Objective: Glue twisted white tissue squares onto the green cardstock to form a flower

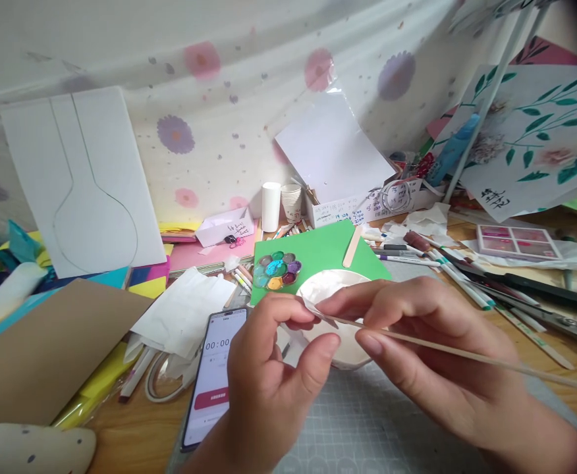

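Observation:
Between my fingers, my right hand (417,336) pinches a long thin wooden stick (466,354), which runs out to the right edge. At the stick's left tip sits a small white strip of paper (317,312). My left hand (283,368) steadies that strip with curled fingers, its thumb held a little apart. Just behind and below both hands is a white bowl (332,282), partly hidden by them. A green card (313,247) lies beyond it, bearing a flower-shaped paint palette (277,268) and a flat wooden craft stick (352,247).
A phone (219,378) with a timer lies left of my hands on a grey cutting mat (362,421). White tissues (182,309) and a brown board (56,342) are farther left. Markers (459,276), scissors (555,322) and a pink palette (516,241) crowd the right. Paper cups (291,201) stand behind.

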